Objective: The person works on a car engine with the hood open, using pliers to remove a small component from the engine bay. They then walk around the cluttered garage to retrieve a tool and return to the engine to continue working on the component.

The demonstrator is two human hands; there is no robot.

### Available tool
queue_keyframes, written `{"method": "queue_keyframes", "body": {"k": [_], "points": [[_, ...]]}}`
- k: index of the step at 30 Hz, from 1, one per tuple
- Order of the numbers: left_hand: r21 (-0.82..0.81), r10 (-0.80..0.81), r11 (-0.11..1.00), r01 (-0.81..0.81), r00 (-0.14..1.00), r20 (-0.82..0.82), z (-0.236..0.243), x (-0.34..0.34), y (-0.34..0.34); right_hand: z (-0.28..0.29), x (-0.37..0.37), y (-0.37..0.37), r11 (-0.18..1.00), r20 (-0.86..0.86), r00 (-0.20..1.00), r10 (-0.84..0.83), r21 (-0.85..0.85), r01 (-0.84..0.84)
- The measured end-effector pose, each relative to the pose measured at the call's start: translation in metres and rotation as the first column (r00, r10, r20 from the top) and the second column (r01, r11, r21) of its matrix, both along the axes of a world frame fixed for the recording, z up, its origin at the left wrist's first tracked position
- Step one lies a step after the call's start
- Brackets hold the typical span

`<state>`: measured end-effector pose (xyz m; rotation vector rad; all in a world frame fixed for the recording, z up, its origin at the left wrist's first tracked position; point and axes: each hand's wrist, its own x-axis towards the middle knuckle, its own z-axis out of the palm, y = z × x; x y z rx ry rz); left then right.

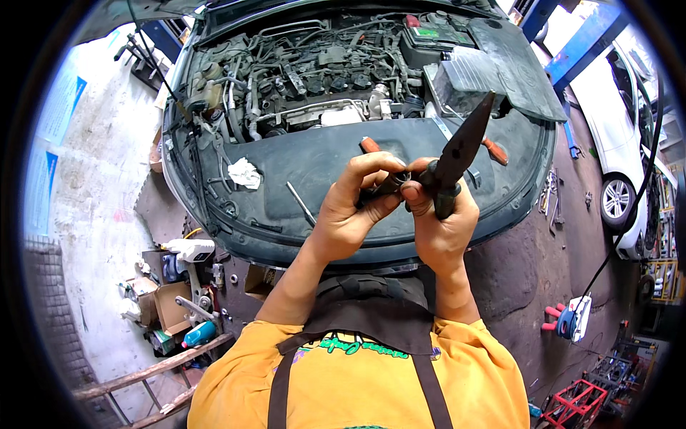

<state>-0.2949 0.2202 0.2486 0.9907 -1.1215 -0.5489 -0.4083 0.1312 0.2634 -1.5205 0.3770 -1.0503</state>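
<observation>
Your left hand [350,214] has its thumb and fingers pinched narrowly around a small dark part [388,185], which sits just in front of you, raised over the black front trim panel [314,154] of the car; its exact kind is too small to tell. Your right hand [446,232] is curled round the long-nose pliers [464,143], their tapered jaws pointing up and slightly right, while its thumb and index finger close in at the right end of the same part. Your two hands are almost touching there.

Beyond the panel, the engine [325,82] lies exposed, with the battery [439,37] at its far right. On the panel you have a crumpled white rag [244,174] to the left, a slim metal-shafted tool [301,204] near your left wrist, and an orange-handled tool [494,151] to the right of the pliers. A white car [611,132] stands well apart on your right
</observation>
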Motion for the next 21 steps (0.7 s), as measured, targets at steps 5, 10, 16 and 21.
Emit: {"method": "queue_keyframes", "body": {"k": [5,10,16,21], "points": [[-0.030,0.088,0.996,-0.085,0.989,0.116,-0.006,-0.003,-0.014,0.003,-0.004,-0.012,1.000,-0.063,0.998,0.009,-0.008,-0.009],[-0.002,0.168,0.985,-0.171,0.962,0.216,-0.014,-0.002,-0.025,-0.005,-0.001,-0.019,0.965,-0.104,0.984,-0.142,-0.237,0.114],[0.020,0.125,0.992,-0.128,0.986,0.107,-0.017,0.000,-0.030,-0.008,0.001,-0.025,0.989,-0.025,0.998,0.053,0.139,-0.049],[-0.014,0.045,0.999,-0.043,0.991,0.127,-0.016,0.005,-0.031,0.002,-0.012,-0.043,0.984,-0.126,0.978,0.167,0.076,-0.158]]}}
